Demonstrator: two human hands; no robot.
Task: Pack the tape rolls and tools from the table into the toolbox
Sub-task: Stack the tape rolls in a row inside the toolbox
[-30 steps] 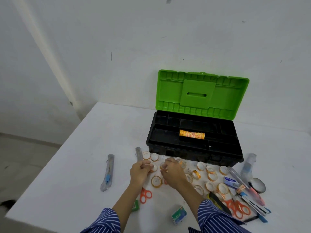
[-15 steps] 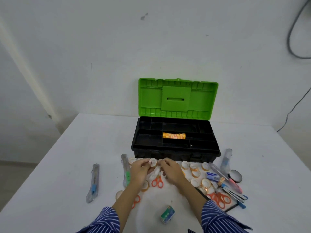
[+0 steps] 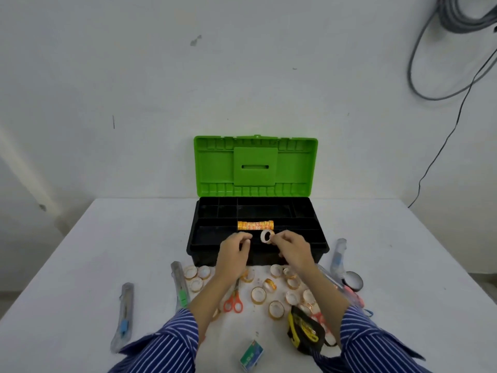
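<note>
A tape roll [image 3: 267, 236] is pinched in the right hand [image 3: 291, 247] over the toolbox [image 3: 320, 239] front compartment, near its front edge. The left hand's [image 3: 233, 251] fingers are curled; any hold cannot be told. More rolls [image 3: 276, 309] are scattered on the desk [image 3: 403, 265].

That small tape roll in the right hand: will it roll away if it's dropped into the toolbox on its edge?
Likely yes: the tape roll is a thin round ring, so on edge it could roll. It looks light. Laid flat, it should stay in the toolbox.
</note>
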